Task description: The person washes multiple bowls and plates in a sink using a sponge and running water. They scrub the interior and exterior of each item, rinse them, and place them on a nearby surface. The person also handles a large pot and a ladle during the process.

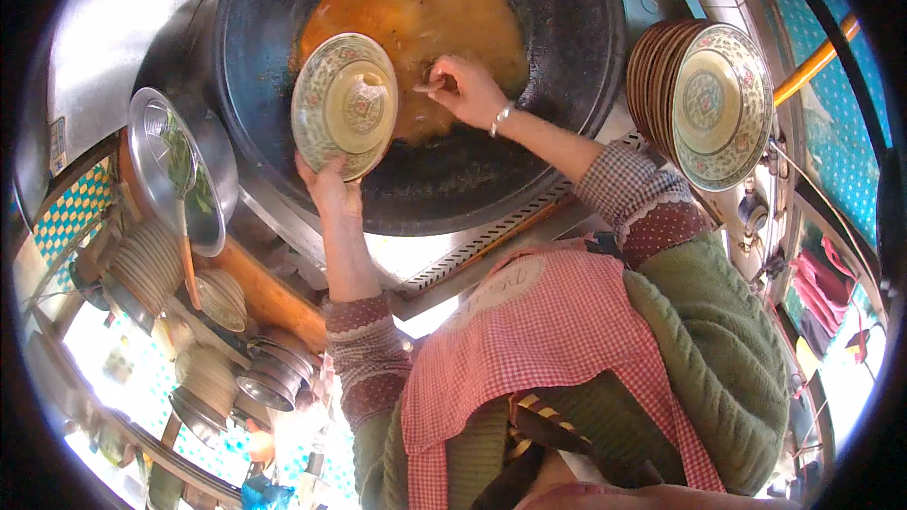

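Observation:
My left hand [333, 188] grips the lower rim of a patterned ceramic bowl [344, 106], which is tilted over the left part of a large black wok [567, 49]. Inside the bowl lies a small pale patch. Orange-brown liquid [439, 0] covers the wok's middle. My right hand [464, 91], with a silver bracelet on its wrist, hovers over the liquid just right of the bowl. Its thumb and fingers are pinched together on a small thing that I cannot make out. A stack of matching patterned bowls [723, 106] stands at the right of the wok.
Left of the wok, a metal basin [216, 227] holds green leaves [181, 156] and a wooden-handled wire strainer [187, 248]. Below it are stacked bowls [145, 262] and metal pots [273, 375]. The slotted metal stove edge [460, 258] runs in front of me.

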Action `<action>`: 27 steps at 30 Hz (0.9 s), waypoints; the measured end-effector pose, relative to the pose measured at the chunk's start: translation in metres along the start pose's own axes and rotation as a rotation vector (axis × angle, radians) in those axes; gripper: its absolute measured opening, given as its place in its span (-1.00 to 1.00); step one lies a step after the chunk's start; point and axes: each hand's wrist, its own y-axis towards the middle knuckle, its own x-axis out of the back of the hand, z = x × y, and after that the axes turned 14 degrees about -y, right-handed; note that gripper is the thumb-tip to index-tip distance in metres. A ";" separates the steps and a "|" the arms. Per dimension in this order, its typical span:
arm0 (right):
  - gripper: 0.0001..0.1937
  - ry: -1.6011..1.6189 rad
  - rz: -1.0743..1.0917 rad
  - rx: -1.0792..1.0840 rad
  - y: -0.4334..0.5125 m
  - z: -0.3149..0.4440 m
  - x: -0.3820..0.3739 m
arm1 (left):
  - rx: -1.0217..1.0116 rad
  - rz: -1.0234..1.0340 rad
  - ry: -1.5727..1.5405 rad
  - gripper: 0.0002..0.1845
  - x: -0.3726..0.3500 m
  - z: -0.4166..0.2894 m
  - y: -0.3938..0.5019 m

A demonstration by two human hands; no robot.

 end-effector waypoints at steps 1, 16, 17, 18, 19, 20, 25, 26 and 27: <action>-0.83 0.091 -0.043 0.029 -0.009 0.015 0.004 | 0.114 0.125 -0.116 -0.23 0.001 0.005 -0.001; -0.62 -0.052 -0.281 0.309 0.023 0.073 -0.010 | 0.806 0.241 -0.763 -0.50 0.023 0.063 -0.003; -0.65 0.000 -0.270 0.254 0.038 0.065 -0.012 | 0.921 0.312 -0.835 -0.49 0.027 0.061 -0.005; -0.65 0.256 -0.128 0.042 0.050 0.052 -0.013 | 0.970 0.322 -0.891 -0.49 0.029 0.060 -0.007; -0.66 0.496 0.029 -0.150 0.062 0.037 -0.016 | 0.942 0.330 -0.855 -0.48 0.029 0.057 -0.010; -0.67 0.744 0.140 -0.240 0.065 0.022 -0.023 | 0.925 0.352 -0.812 -0.48 0.026 0.056 -0.011; -0.74 1.003 0.556 -0.790 0.037 -0.010 -0.040 | 0.161 0.641 0.193 -0.34 -0.007 0.044 -0.014; -0.69 0.620 0.630 -0.753 0.023 -0.010 -0.025 | 0.206 0.543 0.073 -0.31 -0.018 0.040 -0.012; -0.67 0.384 0.597 -0.457 0.013 -0.004 -0.008 | 0.278 0.403 -0.080 -0.26 -0.027 0.036 -0.011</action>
